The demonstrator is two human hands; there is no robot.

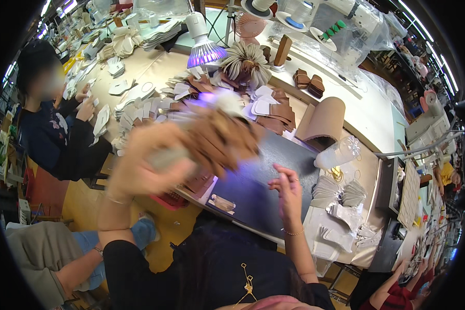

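Note:
In my left hand [152,160] is a thick, fanned bundle of brown leather pieces [222,142], blurred by motion. My fingers are closed round its pale end, raised above the left edge of a dark work board [258,199]. To the right, my right hand [285,188] hovers over the board with nothing in it, its fingers partly bent and apart. Beyond the board lie piles of brown and white shoe-upper-like pieces [274,111]. A lit lamp [199,41] hangs over them, and a fanned round bundle of pale pieces [245,64] sits beside it.
A brown cardboard half-tube [323,121] and a clear plastic bottle [338,153] stand right of the board. Several stacks of pale cut pieces [341,214] lie at the near right. Another person [49,111] works at the left. Thread spools [297,15] stand at the back.

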